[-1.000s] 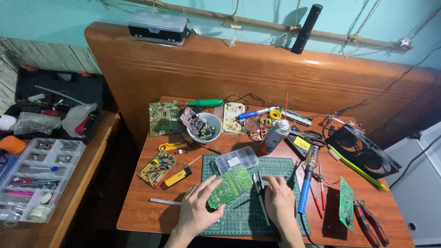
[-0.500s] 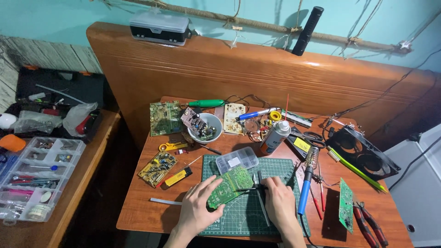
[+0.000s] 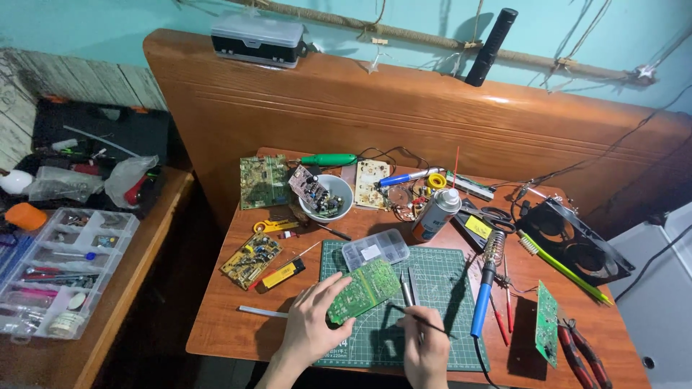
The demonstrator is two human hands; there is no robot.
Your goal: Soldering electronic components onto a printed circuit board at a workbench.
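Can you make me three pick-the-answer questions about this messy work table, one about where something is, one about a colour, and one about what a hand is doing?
1. Where does the white round bowl of parts sit?
A. Near the table's back edge
B. On the green cutting mat
C. On the floor

2. What colour is the handle of the soldering iron lying on the table?
A. Red
B. Blue
C. White

3. What is the left hand doing?
A. Resting flat and empty
B. Holding up the green circuit board
C. Gripping pliers

Answers:
1. A, the bowl stands behind the green cutting mat, close to the wooden backboard.
2. B, its long handle is blue.
3. B, the fingers are under the board's edge, tilting it, while the right hand holds a thin dark tool.
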